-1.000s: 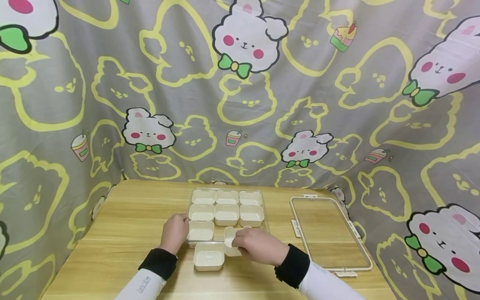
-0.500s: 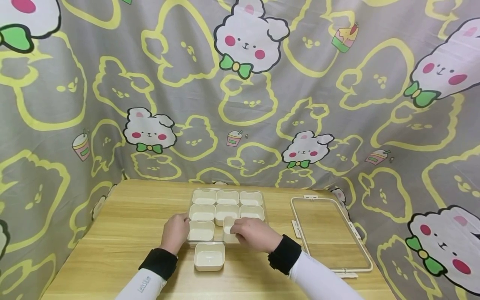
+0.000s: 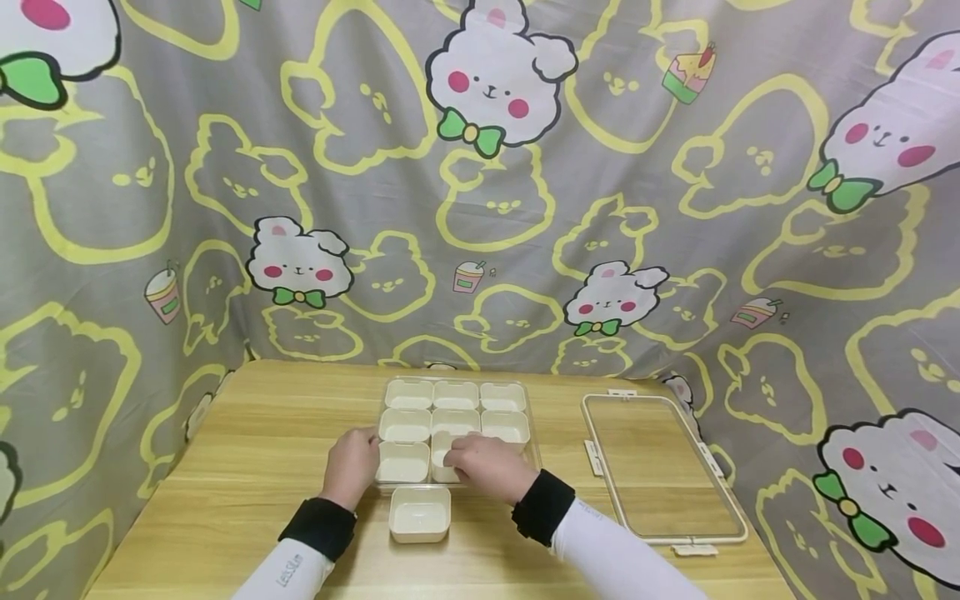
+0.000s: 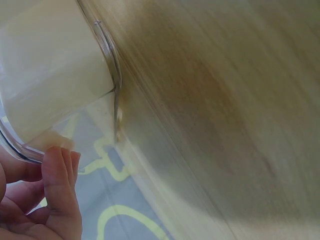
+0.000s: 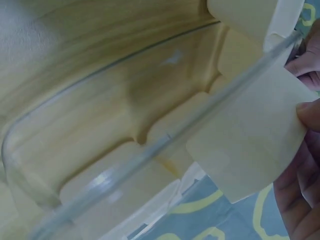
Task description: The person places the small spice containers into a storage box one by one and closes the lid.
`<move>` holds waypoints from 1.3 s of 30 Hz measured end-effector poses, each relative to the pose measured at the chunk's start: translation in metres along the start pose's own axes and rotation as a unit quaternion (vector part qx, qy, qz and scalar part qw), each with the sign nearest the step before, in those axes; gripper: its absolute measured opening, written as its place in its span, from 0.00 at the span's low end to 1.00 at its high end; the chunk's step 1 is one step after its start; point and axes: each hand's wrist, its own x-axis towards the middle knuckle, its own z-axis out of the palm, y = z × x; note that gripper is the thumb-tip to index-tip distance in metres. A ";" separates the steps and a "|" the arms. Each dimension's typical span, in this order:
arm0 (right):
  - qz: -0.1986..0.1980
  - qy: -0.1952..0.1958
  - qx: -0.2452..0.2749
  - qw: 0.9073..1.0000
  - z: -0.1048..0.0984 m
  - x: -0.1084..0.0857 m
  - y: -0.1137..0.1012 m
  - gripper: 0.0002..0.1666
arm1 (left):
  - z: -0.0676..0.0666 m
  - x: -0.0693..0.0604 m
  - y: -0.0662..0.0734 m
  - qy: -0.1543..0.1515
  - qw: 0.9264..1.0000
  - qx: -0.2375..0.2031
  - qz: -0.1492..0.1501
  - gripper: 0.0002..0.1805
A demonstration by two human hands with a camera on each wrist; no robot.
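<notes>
A clear plastic box (image 3: 535, 450) holds rows of small cream containers (image 3: 456, 422). My left hand (image 3: 352, 467) grips the box's left wall near its front corner; in the left wrist view its fingers (image 4: 61, 185) and thumb are at the clear rim. My right hand (image 3: 491, 467) pinches another small cream container (image 5: 245, 145) by its wall, in the middle of the front row, right of the front-left container (image 3: 403, 462). In the right wrist view this container is tilted against the clear rim. Whether its base touches the box floor is hidden.
One loose cream container (image 3: 420, 515) stands on the wooden table (image 3: 262, 450) just in front of the box. A clear lid (image 3: 667, 467) with a white frame and side clips lies to the right. A patterned grey curtain (image 3: 495, 217) surrounds the table's back and sides.
My right hand has carried the small container from in front of the box, back and to the left, into the middle of the front row. My left hand has stayed on the box.
</notes>
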 end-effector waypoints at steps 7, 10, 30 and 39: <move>0.012 0.010 0.001 1.000 0.017 -0.001 0.002 0.16 | 0.000 0.000 0.000 0.001 1.000 -0.003 0.004 0.10; 0.018 0.008 0.007 1.000 0.022 -0.002 0.002 0.16 | 0.001 0.000 0.000 0.001 1.000 0.000 0.004 0.10; 0.044 -0.047 0.119 0.991 0.042 -0.002 0.004 0.10 | 0.002 0.000 0.001 -0.006 1.000 0.004 -0.009 0.10; 0.023 -0.040 0.135 0.990 0.043 -0.002 0.008 0.10 | 0.002 0.000 0.001 -0.006 1.000 0.000 -0.009 0.11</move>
